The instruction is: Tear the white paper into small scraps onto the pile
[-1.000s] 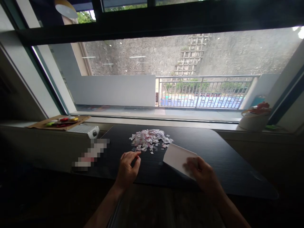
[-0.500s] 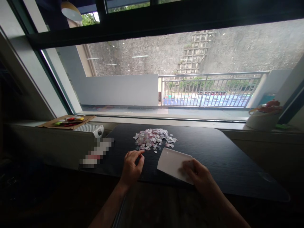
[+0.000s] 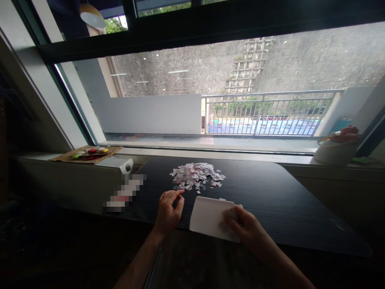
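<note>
A shallow white rectangular tray [image 3: 209,216] is in my right hand [image 3: 245,226], gripped at its right end with the thumb over the face. It tilts above the table's near edge, and a few paper bits peek past its far side. My left hand [image 3: 170,208], loosely curled, has a gap between thumb and forefinger; nothing shows in it. It hovers near or rests on the tabletop, left of the tray. Just beyond both hands lies a heap of small white and pinkish paper pieces [image 3: 195,174] on the black table [image 3: 258,188]. Fingers beneath the tray are hidden.
Along the sill at the left lies brown cardboard [image 3: 66,154] with colourful items, beside a white heater [image 3: 118,162]. A blurred pixelated patch [image 3: 126,192] covers something on the table's left end. On the right sill stands a white pot [image 3: 333,152]. A large window closes off the back.
My right hand has brought the tray slightly left and toward me, turning it flatter to the table edge. The left hand has barely moved.
</note>
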{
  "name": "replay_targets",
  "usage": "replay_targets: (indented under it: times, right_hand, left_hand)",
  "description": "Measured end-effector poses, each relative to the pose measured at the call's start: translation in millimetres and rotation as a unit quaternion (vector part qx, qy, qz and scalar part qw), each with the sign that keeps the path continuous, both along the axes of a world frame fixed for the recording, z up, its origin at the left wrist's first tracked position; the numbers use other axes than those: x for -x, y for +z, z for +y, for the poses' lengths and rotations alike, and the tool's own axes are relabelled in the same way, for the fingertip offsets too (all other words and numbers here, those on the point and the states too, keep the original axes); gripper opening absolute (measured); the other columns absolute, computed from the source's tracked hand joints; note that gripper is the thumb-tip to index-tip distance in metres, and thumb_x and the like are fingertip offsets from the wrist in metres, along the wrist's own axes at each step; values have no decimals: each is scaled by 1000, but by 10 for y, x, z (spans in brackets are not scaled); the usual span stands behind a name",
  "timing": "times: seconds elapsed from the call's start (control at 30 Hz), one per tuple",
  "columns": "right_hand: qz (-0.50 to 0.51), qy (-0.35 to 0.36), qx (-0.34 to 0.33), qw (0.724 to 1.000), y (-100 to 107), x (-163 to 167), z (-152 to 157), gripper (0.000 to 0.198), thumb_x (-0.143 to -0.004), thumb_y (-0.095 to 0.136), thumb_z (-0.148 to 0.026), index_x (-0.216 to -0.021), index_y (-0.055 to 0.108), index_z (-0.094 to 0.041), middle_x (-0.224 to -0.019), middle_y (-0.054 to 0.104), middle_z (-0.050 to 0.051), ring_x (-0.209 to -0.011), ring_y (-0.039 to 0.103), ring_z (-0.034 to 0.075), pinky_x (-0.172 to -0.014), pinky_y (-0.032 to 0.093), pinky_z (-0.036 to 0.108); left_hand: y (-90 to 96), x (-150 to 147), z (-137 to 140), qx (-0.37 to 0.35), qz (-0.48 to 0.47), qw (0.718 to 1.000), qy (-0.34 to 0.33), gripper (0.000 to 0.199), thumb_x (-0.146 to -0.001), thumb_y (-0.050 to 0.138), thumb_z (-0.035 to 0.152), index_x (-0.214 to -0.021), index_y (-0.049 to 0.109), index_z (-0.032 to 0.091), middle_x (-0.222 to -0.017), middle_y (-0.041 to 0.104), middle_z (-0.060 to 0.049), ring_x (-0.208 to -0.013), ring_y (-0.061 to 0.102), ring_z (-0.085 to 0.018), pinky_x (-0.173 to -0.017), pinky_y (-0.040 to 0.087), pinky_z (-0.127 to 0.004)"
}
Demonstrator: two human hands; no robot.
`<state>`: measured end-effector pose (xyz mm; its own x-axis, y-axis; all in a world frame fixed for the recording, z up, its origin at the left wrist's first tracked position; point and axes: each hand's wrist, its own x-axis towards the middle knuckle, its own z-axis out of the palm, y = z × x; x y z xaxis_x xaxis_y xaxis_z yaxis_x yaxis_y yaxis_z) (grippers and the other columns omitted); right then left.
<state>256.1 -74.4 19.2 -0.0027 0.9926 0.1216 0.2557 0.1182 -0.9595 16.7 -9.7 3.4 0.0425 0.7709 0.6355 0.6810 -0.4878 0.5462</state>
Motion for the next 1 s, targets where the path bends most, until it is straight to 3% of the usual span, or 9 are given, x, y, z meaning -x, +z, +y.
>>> replay_targets:
  times: [0.23,0.57,0.8,0.93,1.0]
  right_hand:
    - [40,-4,10,999,177,-264,-63,34,-74,65,-49,-85,63,-17,-74,66,3,-70,63,20,-61,48,29]
    - [4,39,10,999,69,-38,2,27,-78,61,-43,-80,62,-16,-68,58,-1,-63,55,15,-54,44,25]
    - [14,50,18,998,89,-152,-60,32,-75,65,-48,-81,64,-17,-70,64,1,-65,61,17,-56,49,27]
    - [34,-45,-38,998,183,-518,16,35,-75,66,-52,-86,64,-19,-81,73,6,-77,69,23,-70,55,33]
    - [-36,-88,-84,992,262,-733,90,32,-77,64,-49,-89,65,-19,-87,74,9,-85,70,25,-75,54,35]
  left_hand:
    - [-17,0,10,-5,-9,1000,-4,23,-82,50,28,-95,68,21,-89,70,-4,-88,62,-20,-87,47,-39]
    - [-27,16,19,-4,-8,1000,-2,24,-82,49,29,-96,68,22,-90,70,-4,-89,63,-20,-87,48,-39]
    - [-17,3,7,1,-1,1000,4,24,-83,49,29,-96,67,22,-89,70,-4,-89,63,-20,-87,49,-38]
    - [-9,8,3,1,-4,1000,0,25,-82,49,31,-95,68,22,-87,71,-4,-88,63,-20,-87,48,-39]
    - [-13,19,12,-2,-10,1000,-3,25,-81,50,33,-95,68,22,-87,71,-4,-88,63,-21,-88,47,-41]
